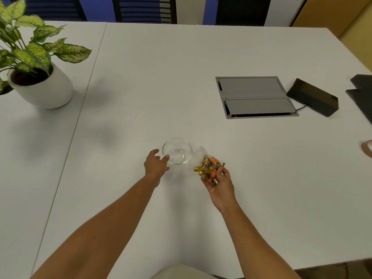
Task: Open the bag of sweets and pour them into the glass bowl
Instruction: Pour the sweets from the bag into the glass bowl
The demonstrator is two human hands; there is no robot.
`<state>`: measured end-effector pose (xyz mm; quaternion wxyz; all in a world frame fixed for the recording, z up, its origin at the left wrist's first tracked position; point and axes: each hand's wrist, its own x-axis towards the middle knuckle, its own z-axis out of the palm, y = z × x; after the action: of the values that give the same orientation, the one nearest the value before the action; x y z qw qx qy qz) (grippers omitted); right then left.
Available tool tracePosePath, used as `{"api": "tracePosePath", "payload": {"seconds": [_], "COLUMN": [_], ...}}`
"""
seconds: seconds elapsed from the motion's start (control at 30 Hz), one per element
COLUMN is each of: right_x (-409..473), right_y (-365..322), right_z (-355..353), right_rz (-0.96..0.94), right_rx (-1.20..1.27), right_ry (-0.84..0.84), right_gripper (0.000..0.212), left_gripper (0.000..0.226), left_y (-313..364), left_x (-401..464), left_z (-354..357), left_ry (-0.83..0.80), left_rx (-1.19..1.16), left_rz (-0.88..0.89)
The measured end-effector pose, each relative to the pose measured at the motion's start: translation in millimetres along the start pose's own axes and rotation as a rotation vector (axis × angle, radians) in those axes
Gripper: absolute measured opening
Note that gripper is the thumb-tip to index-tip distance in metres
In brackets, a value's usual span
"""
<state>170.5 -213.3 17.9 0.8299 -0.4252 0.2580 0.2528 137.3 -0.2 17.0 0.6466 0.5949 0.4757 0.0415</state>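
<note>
Head view: the right hand (219,183) pinches the bag of sweets (207,166) by its lower end, its clear top tilted toward the empty glass bowl (177,151) on the desk (241,188). The left hand (156,164), fingers loosely spread, touches the bowl's near side. Pouring appears imminent; whether the bag is open cannot be told.

Office or meeting room. Large white table (201,57) made of joined tops, seam running left of the fingers (166,158). Grey flip-lid cable box (254,96) set into the top, beyond and right of the fingers, black device (313,96) wired into it. Potted plant (38,77) far left. Mesh-back office chairs (145,9) along the far edge.
</note>
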Motion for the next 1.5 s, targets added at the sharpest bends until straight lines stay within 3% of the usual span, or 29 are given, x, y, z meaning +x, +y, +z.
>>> {"api": "tracePosePath", "payload": {"seconds": [0.27, 0.43, 0.63, 0.83, 1.0, 1.27, 1.5], "right_x": [15, 24, 31, 30, 22, 12, 11], "right_y": [-9, -9, -3, -3, -9, -15, -20], "right_z": [24, 43, 53, 61, 70, 80, 75], "right_rz": [-0.041, -0.115, -0.425, -0.696, -0.868, -0.925, -0.779], "right_rx": [-0.088, -0.242, -0.797, -1.256, -1.487, -1.487, -1.186], "right_ry": [0.041, 0.085, 0.069, -0.08, -0.182, -0.206, -0.078], "right_gripper": [0.027, 0.02, 0.01, 0.021, 0.022, 0.025, 0.023], "left_gripper": [0.049, 0.043, 0.048, 0.04, 0.039, 0.04, 0.046], "left_y": [5, 2, -9, -15, -16, -15, -18], "left_x": [14, 12, 2, -5, -6, -8, -13], "left_z": [11, 8, 4, 4, 3, 0, -3], "left_ry": [0.093, 0.086, 0.061, 0.032, 0.008, -0.009, 0.03], "left_rx": [0.148, 0.207, 0.225, 0.249, 0.272, 0.265, 0.32], "left_rz": [0.064, 0.084, 0.102, 0.116, 0.138, 0.147, 0.155]}}
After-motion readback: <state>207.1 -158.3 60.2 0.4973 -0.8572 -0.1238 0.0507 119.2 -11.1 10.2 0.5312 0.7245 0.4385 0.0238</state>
